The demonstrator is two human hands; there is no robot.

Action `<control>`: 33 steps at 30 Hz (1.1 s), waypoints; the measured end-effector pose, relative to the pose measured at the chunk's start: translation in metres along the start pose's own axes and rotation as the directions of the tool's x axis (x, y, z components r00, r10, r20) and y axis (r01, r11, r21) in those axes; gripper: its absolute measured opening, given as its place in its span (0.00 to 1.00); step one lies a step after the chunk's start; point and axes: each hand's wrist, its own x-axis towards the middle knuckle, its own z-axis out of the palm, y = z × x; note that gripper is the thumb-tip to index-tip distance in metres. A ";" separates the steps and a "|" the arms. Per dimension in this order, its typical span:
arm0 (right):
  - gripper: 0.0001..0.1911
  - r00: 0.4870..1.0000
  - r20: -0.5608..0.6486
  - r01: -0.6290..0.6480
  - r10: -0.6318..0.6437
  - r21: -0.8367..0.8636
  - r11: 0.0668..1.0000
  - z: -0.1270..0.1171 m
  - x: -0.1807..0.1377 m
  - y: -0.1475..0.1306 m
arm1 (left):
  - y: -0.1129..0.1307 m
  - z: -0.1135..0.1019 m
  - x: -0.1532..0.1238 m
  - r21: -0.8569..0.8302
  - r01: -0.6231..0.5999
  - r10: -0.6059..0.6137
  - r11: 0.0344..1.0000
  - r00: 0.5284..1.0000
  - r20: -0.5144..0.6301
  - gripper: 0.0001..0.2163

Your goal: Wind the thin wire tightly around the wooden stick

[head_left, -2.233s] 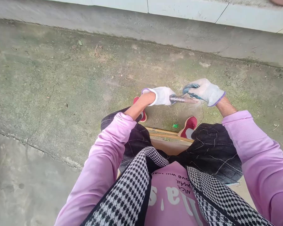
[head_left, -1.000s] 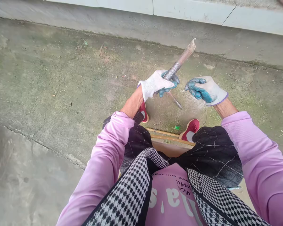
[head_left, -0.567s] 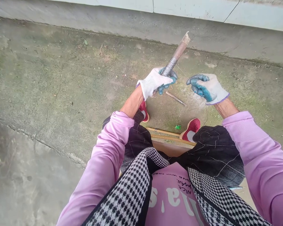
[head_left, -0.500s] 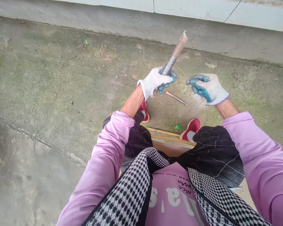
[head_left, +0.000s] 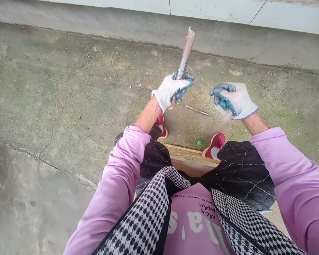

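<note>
My left hand (head_left: 174, 88), in a white glove with a blue-grey coated palm, is closed around a wooden stick (head_left: 188, 43). Silvery wire (head_left: 182, 67) is wound in tight turns round the stick's middle. The stick's bare upper end points up and slightly right; its lower end shows below my fist. From the stick a thin strand of wire (head_left: 200, 77) runs across to my right hand (head_left: 232, 98), gloved the same way. The fingers of that hand are pinched together on the strand, apart from the stick.
On the mossy concrete ground (head_left: 69, 88) lies a thinner stick (head_left: 197, 110), partly wound with wire. A green scrap (head_left: 200, 143) lies by my right red shoe (head_left: 215, 143). Wooden bars (head_left: 186, 148) run between my legs. A low wall (head_left: 138, 26) edges the far side.
The stick in my left hand has moved slightly left and tilted more upright. More of the wire strand shows between my hands. My right hand has stayed nearly in place.
</note>
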 end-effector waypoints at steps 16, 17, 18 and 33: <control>0.20 0.999 0.015 0.039 -0.039 0.011 0.999 -0.007 -0.045 -0.023 | -0.003 -0.008 -0.005 -0.057 -0.202 0.203 0.978 0.979 0.017 0.29; 0.20 0.999 0.008 0.044 -0.044 0.019 0.999 -0.007 -0.047 -0.024 | -0.005 -0.007 -0.004 -0.093 -0.227 0.231 0.969 0.972 0.030 0.28; 0.19 0.999 -0.003 0.050 -0.050 0.028 0.998 -0.008 -0.048 -0.024 | -0.007 -0.006 -0.004 -0.133 -0.252 0.259 0.959 0.965 0.044 0.27; 0.06 0.998 -0.021 0.055 -0.056 -0.053 0.997 -0.005 -0.057 -0.030 | 0.014 -0.013 -0.006 0.047 -0.070 0.073 0.996 0.996 -0.051 0.23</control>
